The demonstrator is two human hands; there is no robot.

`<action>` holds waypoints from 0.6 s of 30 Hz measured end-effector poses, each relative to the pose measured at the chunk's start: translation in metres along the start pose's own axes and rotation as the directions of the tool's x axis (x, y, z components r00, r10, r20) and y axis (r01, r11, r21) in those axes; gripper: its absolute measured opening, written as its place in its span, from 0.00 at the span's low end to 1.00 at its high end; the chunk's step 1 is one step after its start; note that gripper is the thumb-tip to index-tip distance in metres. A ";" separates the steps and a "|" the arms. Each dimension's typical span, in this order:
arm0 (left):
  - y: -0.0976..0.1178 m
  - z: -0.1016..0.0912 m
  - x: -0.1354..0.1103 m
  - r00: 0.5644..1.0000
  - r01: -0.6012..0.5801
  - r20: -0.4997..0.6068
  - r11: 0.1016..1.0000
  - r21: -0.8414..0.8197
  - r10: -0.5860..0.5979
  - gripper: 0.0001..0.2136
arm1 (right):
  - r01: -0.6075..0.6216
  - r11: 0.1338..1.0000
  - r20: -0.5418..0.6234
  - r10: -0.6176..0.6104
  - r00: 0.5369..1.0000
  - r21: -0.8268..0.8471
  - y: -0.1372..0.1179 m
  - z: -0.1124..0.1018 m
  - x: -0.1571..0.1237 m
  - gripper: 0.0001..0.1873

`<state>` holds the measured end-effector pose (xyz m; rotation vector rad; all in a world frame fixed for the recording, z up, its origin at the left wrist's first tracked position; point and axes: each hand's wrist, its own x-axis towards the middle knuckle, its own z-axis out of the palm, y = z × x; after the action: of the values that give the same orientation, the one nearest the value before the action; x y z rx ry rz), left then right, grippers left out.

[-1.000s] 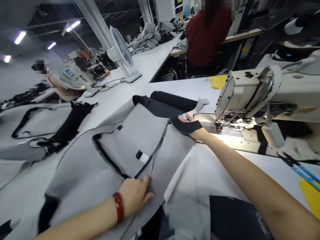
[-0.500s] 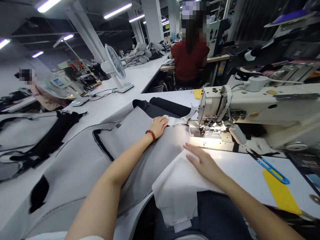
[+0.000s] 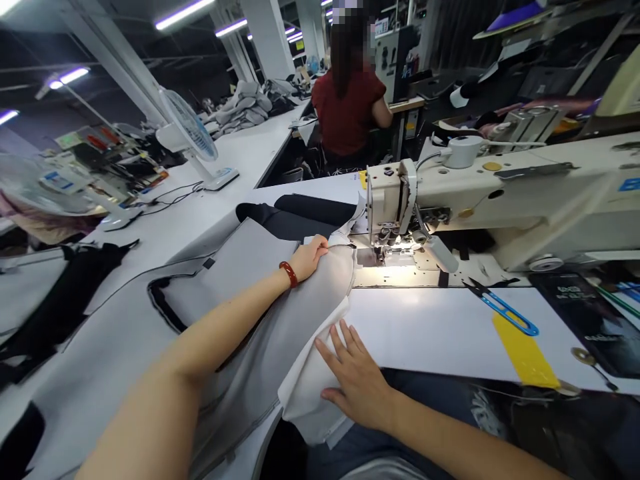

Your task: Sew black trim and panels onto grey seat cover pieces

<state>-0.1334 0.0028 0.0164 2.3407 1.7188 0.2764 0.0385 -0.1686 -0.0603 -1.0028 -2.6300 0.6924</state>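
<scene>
Both hands lie open, left (image 3: 309, 259) on grey fabric (image 3: 240, 287), right (image 3: 353, 377) on white fabric (image 3: 305, 387).

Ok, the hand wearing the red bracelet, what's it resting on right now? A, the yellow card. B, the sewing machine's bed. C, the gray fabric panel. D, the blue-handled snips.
C. The left hand, with the red bead bracelet at its wrist, lies on the gray fabric panel beside the machine.

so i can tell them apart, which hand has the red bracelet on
The left hand, on the gray fabric panel, wears the red bangle; the right hand, spread on the white fabric, has a bare wrist.
</scene>
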 end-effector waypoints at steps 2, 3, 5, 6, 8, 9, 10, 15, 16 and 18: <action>0.008 -0.008 -0.003 0.999 -0.002 0.040 0.998 0.064 0.000 0.14 | 0.003 1.000 -0.017 -0.003 1.000 0.010 0.000 0.003 0.004 0.43; 0.011 -0.010 -0.003 0.998 0.005 0.067 0.993 0.116 -0.013 0.16 | 0.005 1.000 -0.022 -0.004 1.000 0.008 0.000 0.004 0.005 0.43; 0.018 -0.010 0.000 0.995 0.044 0.078 0.973 0.226 -0.063 0.15 | 0.015 1.000 -0.023 -0.015 1.000 0.003 0.000 0.005 0.003 0.43; 0.020 -0.008 0.003 0.994 0.072 0.060 0.960 0.269 -0.091 0.13 | 0.020 1.000 -0.021 -0.019 1.000 0.003 0.001 0.005 0.001 0.43; 0.022 -0.001 0.007 0.998 0.067 -0.005 0.946 0.317 -0.069 0.11 | 0.020 1.000 -0.011 -0.020 1.000 0.008 0.002 0.002 -0.004 0.42; 0.022 0.002 0.009 1.000 0.018 -0.029 0.945 0.326 -0.009 0.11 | 0.017 1.000 -0.001 -0.017 1.000 0.011 0.003 0.000 -0.006 0.41; 0.022 0.004 0.009 0.997 -0.043 -0.041 0.944 0.327 0.060 0.11 | 0.011 1.000 0.012 -0.012 1.000 0.015 0.003 -0.002 -0.007 0.41; 0.026 -0.017 0.006 0.984 -0.131 -0.072 0.934 0.331 0.164 0.12 | -0.004 0.996 0.072 -0.002 0.997 0.091 -0.010 -0.018 0.020 0.46; 0.028 -0.026 0.008 0.981 -0.133 -0.086 0.926 0.354 0.174 0.12 | -0.001 0.992 0.078 -0.008 0.997 0.123 -0.014 -0.023 0.036 0.47; 0.033 -0.043 0.018 0.964 -0.159 -0.127 0.891 0.424 0.233 0.12 | -0.020 0.980 0.101 0.000 0.995 0.196 -0.023 -0.031 0.074 0.48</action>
<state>-0.1103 0.0139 0.0679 2.8841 1.7570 0.1681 -0.0174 -0.1227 -0.0175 -0.9469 -2.5780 1.0084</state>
